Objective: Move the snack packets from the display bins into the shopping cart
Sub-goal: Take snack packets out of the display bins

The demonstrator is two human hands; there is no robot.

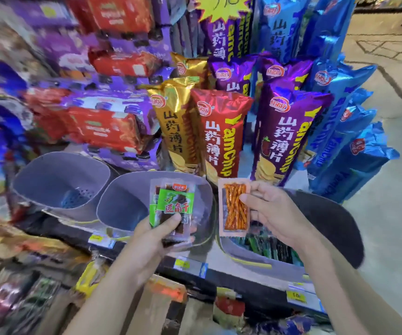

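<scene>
1. Up close at a shop's snack display, our left hand [151, 240] grips green-labelled packets [174, 206], at least two of them overlapping. The thumb presses on their front and the fingers curl behind.
2. Our right hand [275, 213] pinches a clear packet of orange strips [235, 209] by its right edge, thumb on the front and fingers behind.
3. Both lots are held upright, side by side but apart, above the grey bins on the shelf. The green-labelled packets hang before the middle bin [120, 209], the packet of orange strips over the right bin [241, 256].
4. The right bin holds a heap of green-and-dark packets [270, 247]; the left bin [50, 177] shows a perforated floor.
5. Behind the bins stand tall yam chip bags: a gold bag [175, 122], a red bag [219, 131], a purple bag [284, 136] and blue bags [340, 117].
6. Yellow price tags [296, 297] line the shelf edge below our wrists.
7. Shelves at far left are too blurred for us to read.
</scene>
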